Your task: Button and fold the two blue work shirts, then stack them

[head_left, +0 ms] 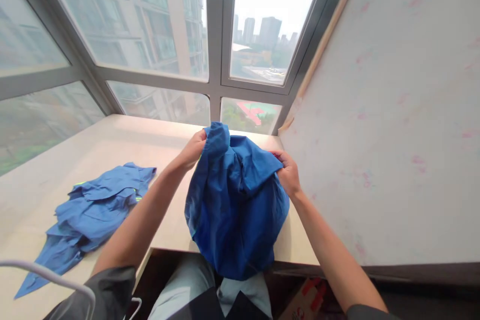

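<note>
A blue garment (236, 205) hangs bunched in front of me over the window ledge (112, 145). My left hand (193, 149) is closed on its upper left edge. My right hand (288, 172) is closed on its upper right edge. The cloth droops from both hands down past the front edge of the ledge, above my lap. A second blue garment (90, 212) with thin yellow-green stripes lies crumpled flat on the ledge to the left, apart from both hands.
Large windows (157, 25) rise behind the pale ledge. A white wall (393, 125) with faint pink marks closes the right side. A white hanger (56, 280) shows at the bottom left. A cardboard box (303, 302) sits below the ledge.
</note>
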A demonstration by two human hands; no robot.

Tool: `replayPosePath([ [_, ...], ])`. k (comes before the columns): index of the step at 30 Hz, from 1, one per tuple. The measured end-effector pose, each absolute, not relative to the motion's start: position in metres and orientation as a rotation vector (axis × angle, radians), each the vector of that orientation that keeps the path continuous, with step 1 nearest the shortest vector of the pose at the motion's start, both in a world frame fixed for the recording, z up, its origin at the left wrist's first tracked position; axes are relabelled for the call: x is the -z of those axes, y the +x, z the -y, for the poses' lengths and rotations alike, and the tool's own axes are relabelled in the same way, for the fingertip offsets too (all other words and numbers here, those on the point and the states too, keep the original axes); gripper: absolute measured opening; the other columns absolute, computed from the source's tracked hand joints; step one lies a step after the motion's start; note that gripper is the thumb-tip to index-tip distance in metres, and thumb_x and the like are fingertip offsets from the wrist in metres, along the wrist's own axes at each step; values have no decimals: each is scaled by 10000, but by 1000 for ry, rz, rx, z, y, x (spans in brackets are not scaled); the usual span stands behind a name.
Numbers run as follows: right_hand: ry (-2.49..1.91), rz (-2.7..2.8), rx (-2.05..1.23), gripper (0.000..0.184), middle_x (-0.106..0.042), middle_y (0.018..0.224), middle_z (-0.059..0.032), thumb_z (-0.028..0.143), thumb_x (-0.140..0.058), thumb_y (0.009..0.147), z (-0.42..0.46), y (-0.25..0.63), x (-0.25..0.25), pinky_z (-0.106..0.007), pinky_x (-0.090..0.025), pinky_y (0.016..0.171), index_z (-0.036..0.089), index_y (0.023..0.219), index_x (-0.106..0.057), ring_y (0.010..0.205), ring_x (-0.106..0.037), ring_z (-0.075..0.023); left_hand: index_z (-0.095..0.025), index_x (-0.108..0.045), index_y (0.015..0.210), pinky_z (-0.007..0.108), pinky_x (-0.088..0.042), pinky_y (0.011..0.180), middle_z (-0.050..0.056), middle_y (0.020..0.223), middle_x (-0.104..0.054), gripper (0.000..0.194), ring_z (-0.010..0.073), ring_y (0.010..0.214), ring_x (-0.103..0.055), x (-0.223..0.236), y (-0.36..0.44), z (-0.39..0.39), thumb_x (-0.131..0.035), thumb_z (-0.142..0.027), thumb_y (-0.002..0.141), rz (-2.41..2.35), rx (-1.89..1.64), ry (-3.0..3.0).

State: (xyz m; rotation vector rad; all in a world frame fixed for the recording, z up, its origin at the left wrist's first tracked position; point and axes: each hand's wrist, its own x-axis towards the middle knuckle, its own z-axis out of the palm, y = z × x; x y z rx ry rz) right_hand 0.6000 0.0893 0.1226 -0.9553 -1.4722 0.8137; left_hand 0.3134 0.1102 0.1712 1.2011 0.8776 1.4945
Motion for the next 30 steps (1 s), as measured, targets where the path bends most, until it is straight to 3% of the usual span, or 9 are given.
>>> replayPosePath([
  [3, -1066, 1589, -1009, 299, -733, 1023, -56, 345, -657, 828, -91, 601, -96, -368, -540, 881, 201, 1087, -697, 971, -682, -231, -143, -671, 805, 247, -492, 635, 9, 713, -647, 363, 169, 694, -605, -142, 323, -105, -838, -420, 641, -1063, -1179, 1344],
  [7, -1157, 1719, -1164, 373, -720, 1107, -60, 362, -663, 818, -77, 609, -59, -400, -539, 926, 205, 1156, -669, 1038, -674, -247, -176, -619, 716, 272, -477, 577, 28, 672, -606, 467, 173, 625, -555, -91, 327, -92, -680, -636, 768, -1198, -999, 1373],
  [10, -1149, 1797, -1360, 395, -717, 1097, -62, 341, -651, 807, -61, 617, -30, -427, -552, 905, 203, 1177, -647, 1023, -675, -257, -189, -650, 852, 356, -529, 767, 92, 862, -670, 593, 237, 834, -626, -53, 332, -75, -420, -734, 889, -1147, -830, 1512],
  [12, -1164, 1871, -1450, 387, -711, 1107, -68, 309, -620, 807, -50, 620, -10, -442, -546, 920, 202, 1178, -638, 1035, -671, -262, -162, -647, 1008, 460, -478, 953, 155, 1085, -664, 653, 305, 1064, -609, -29, 341, -59, -348, -735, 912, -1284, -650, 1713],
  [14, -1223, 1998, -1369, 317, -708, 1089, -83, 278, -589, 800, -41, 619, 11, -457, -529, 940, 190, 1097, -659, 1026, -665, -272, -132, -591, 1211, 580, -328, 1094, 228, 1359, -543, 708, 402, 1307, -459, -6, 353, -42, -517, -727, 835, -1458, -459, 1968],
  [16, -1293, 2156, -1132, 198, -708, 1008, -105, 233, -547, 790, -35, 613, 34, -469, -517, 925, 181, 937, -670, 966, -658, -285, -116, -571, 1261, 652, -217, 1127, 265, 1394, -509, 779, 464, 1359, -380, 16, 366, -28, -694, -657, 714, -1513, -241, 2182],
  [22, -1478, 2073, -380, 144, -651, 883, -144, 171, -468, 762, -13, 583, 96, -455, -501, 801, 212, 768, -606, 895, -606, -322, -164, -570, 1306, 609, -92, 1210, 201, 1429, -515, 528, 389, 1408, -362, 61, 375, -7, -611, -362, 818, -1518, -288, 2350],
  [26, -1527, 1917, -272, 173, -632, 904, -143, 203, -426, 816, 1, 574, 113, -461, -496, 797, 223, 783, -595, 914, -588, -321, -186, -579, 1297, 513, -119, 1249, 145, 1397, -554, 465, 313, 1400, -391, 70, 361, 7, -563, -291, 844, -1537, -455, 2309],
  [30, -1511, 1821, -294, 169, -637, 892, -109, 222, -429, 844, 13, 566, 116, -456, -500, 843, 235, 850, -597, 906, -582, -292, -179, -582, 1289, 498, -161, 1244, 142, 1400, -552, 439, 308, 1378, -413, 75, 350, 23, -541, -299, 869, -1541, -547, 2244],
])
